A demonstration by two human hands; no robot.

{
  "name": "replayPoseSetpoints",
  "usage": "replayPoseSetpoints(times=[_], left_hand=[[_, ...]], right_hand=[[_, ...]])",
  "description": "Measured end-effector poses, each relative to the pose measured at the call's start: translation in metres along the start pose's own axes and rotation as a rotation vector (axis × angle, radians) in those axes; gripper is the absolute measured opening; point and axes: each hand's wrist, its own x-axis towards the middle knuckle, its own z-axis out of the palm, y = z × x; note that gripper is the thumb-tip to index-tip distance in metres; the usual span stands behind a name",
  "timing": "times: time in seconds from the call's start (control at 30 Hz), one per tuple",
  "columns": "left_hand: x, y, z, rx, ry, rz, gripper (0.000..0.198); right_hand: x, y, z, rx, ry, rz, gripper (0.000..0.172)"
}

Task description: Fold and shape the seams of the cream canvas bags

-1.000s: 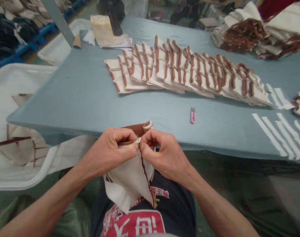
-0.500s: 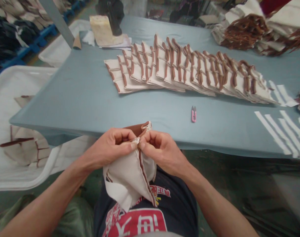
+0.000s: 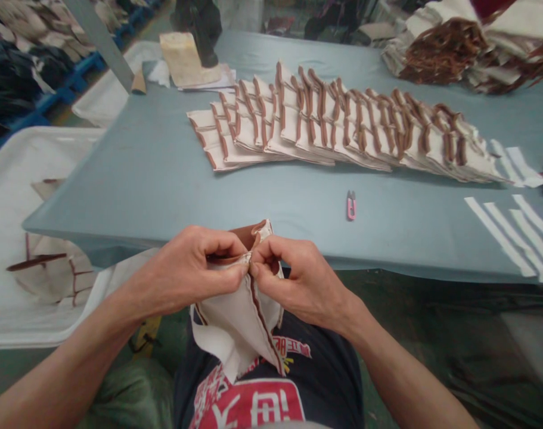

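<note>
A cream fabric pouch with brown-edged seams (image 3: 233,322) hangs over my lap at the table's near edge. My left hand (image 3: 204,262) pinches its upper rim between thumb and forefinger. Right beside it, my right hand (image 3: 286,268) pinches the same rim where a brown-bound seam meets the top. The fingertips of both hands nearly touch, and what lies between them is hidden. Brown lining shows inside the pouch's mouth, and a white strip dangles at its lower left. Pink thread snips (image 3: 351,206) lie on the table beyond my right hand.
On the blue-covered table (image 3: 132,185) a long overlapping row of cream and brown pouches (image 3: 316,125) stretches across. White strips (image 3: 499,235) lie at the right, with bundled fabric pieces (image 3: 445,50) behind. A white bin (image 3: 12,333) holding pouches stands at the left.
The view has shifted slightly. My hands still pinch the pouch rim close together; the left hand's fingers have shifted a little, and the pouch hangs much as before.
</note>
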Motion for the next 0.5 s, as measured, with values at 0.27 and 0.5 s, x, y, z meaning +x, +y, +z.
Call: replayPoseSetpoints(times=[0.27, 0.5], left_hand=[[-0.001, 0.007, 0.011, 0.152, 0.172, -0.008, 0.026], [0.006, -0.007, 0.024, -0.436, 0.122, -0.233, 0.022]], right_hand=[[0.001, 0.005, 0.007, -0.04, 0.087, 0.023, 0.009], [0.002, 0.018, 0.014, 0.343, 0.053, 0.237, 0.011]])
